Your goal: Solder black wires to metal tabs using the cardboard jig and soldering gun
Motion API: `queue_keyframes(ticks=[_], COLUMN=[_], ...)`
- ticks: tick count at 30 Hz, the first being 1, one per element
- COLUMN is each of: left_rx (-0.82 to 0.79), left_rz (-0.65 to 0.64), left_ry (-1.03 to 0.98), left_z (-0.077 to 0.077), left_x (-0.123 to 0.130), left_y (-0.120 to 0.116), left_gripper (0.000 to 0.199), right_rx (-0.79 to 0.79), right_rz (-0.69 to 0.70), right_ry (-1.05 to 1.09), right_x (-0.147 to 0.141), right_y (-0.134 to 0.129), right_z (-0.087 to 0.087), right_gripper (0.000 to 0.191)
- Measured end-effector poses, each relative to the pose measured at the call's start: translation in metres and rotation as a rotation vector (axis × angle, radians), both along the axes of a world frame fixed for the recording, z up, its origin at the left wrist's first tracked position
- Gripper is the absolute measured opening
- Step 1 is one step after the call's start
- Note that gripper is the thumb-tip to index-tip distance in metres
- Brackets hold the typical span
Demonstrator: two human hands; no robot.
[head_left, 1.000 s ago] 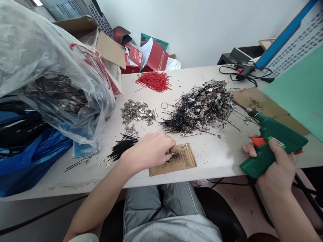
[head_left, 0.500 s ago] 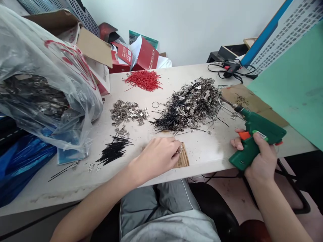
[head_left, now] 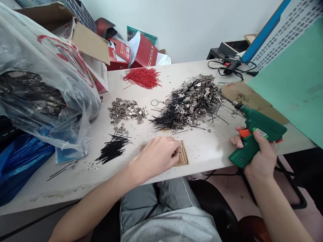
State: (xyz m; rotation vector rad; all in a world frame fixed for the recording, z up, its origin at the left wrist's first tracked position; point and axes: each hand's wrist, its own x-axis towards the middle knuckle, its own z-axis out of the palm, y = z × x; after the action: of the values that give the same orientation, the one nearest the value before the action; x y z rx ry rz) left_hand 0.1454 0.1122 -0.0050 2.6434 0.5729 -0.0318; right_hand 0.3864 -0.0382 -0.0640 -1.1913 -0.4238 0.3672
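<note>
My right hand point(head_left: 262, 158) is wrapped around the handle of a green soldering gun point(head_left: 266, 126) with an orange trigger. Its metal tip points left, beside the right end of a large pile of black wires with metal tabs point(head_left: 189, 102). Over a small wooden block point(head_left: 185, 156) at the front of the table lies my left hand point(head_left: 163, 151), fingers curled down and closed. Small shiny metal bits show at its fingertips, but what they grip is hidden. Left of that hand are a bundle of black wires point(head_left: 113, 148) and a heap of loose metal tabs point(head_left: 127, 111).
Red wires point(head_left: 143, 78) lie at the back of the table point(head_left: 209, 154). A plastic bag of metal parts point(head_left: 50, 84) stands at left beside a cardboard box point(head_left: 91, 42). A black tool with a cord point(head_left: 230, 65) and a cardboard sheet point(head_left: 234, 92) are at right.
The view has shifted slightly. Both hands stay almost where they were, the right still gripping the soldering gun and the left still over the wooden block.
</note>
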Motion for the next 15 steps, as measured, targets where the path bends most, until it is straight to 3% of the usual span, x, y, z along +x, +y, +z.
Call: queue_keyframes(ticks=[15], left_rx=[-0.239], left_rz=[0.047], left_ry=[-0.018], left_z=[-0.0053], left_x=[-0.0012], left_y=[0.0074], left_gripper=[0.016], right_rx=[-0.011], right_rz=[-0.004], right_ry=[0.009], right_x=[0.0007], right_y=[0.0002], right_z=[0.0019], right_gripper=[0.029])
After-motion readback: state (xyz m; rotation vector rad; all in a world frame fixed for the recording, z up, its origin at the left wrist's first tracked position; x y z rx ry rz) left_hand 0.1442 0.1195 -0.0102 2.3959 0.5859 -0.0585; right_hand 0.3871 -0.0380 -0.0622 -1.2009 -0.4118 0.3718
